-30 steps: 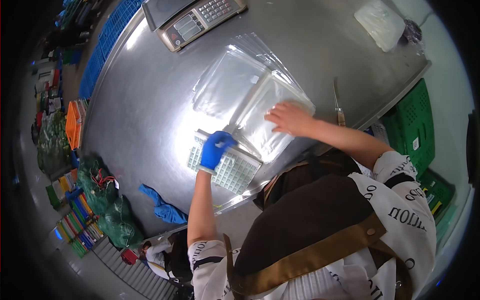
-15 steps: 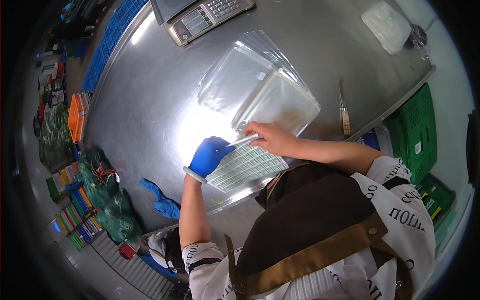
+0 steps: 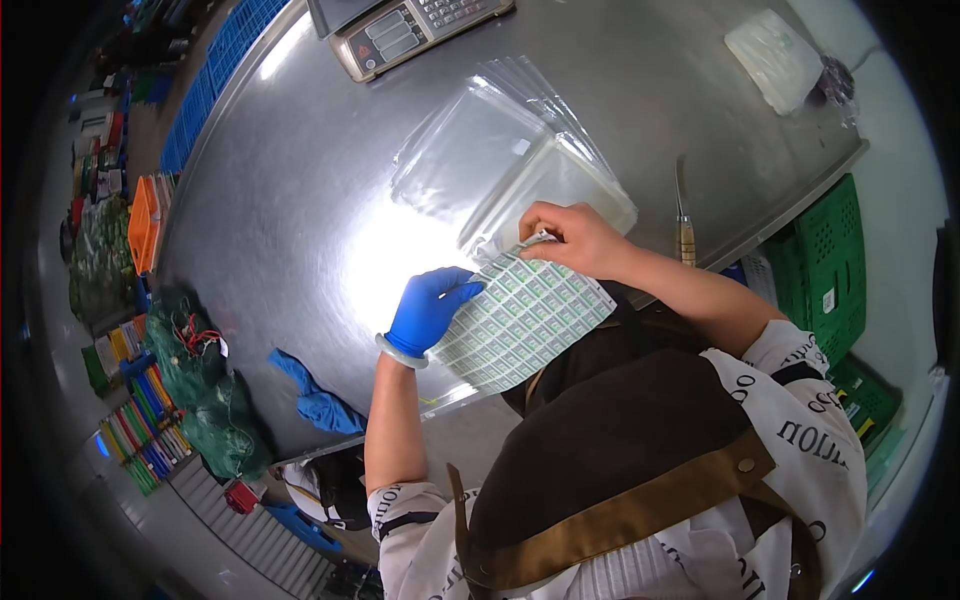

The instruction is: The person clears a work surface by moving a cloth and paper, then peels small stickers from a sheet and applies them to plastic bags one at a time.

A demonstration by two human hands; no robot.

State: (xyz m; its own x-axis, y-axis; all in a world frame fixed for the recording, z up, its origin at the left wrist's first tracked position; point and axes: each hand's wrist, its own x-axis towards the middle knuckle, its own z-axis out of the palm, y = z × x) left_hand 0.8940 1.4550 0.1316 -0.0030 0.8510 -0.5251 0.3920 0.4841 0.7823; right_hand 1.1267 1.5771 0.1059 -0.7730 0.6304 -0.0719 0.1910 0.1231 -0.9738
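A sheet of small green-and-white printed labels (image 3: pixel 530 325) hangs between my two hands at the table's front edge. My left hand (image 3: pixel 430 310), in a blue glove, pinches its left upper edge between thumb and fingers. Bare, my right hand (image 3: pixel 572 238) grips the top edge, which looks slightly curled there. Just beyond the sheet lies a fanned stack of clear plastic bags (image 3: pixel 480 150) on the metal table. My right hand covers part of the nearest bags.
A knife with a wooden handle (image 3: pixel 685 240) lies to the right. At the back stands a scale (image 3: pixel 400 35). White plastic bags (image 3: pixel 772 60) lie far right. A blue glove (image 3: pixel 315 395) and green net bags (image 3: pixel 215 400) are at left. Green crates (image 3: pixel 830 260) stand beside the table.
Both hands have kept hold of the label sheet. My right hand has moved up and to the right, and the sheet is now raised and tilted, with more of its printed face showing.
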